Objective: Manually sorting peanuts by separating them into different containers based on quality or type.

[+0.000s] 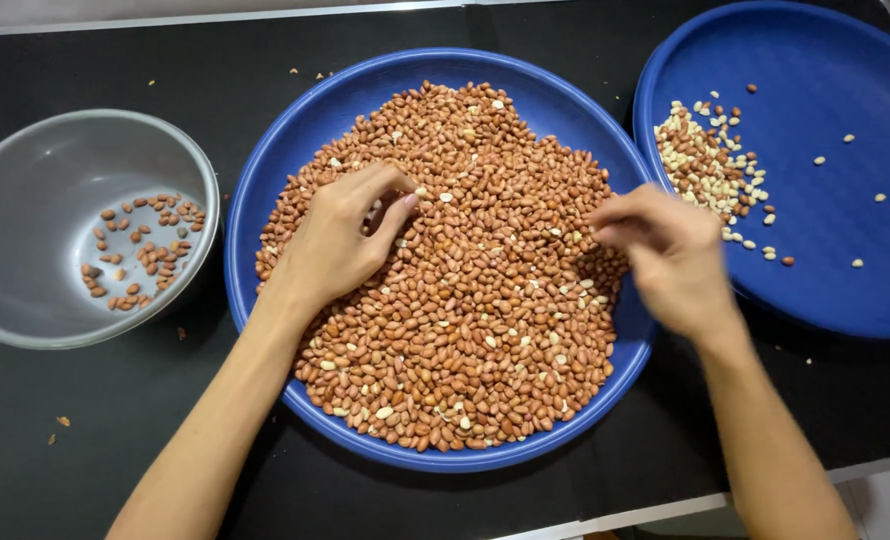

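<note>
While our left hand (340, 240) rests half-curled on the heap of red-brown peanuts (465, 290) filling the round blue plastic tray (265, 180), we keep our right hand (665, 255) pinching lightly, its catch hidden.

Second blue tray (815, 60) cut off at right edge.

I see my left hand (340, 240) and right hand (665, 255) resting on the peanuts (465, 300) heaped in the middle blue tray (265, 190) on the counter (115, 420).
</note>
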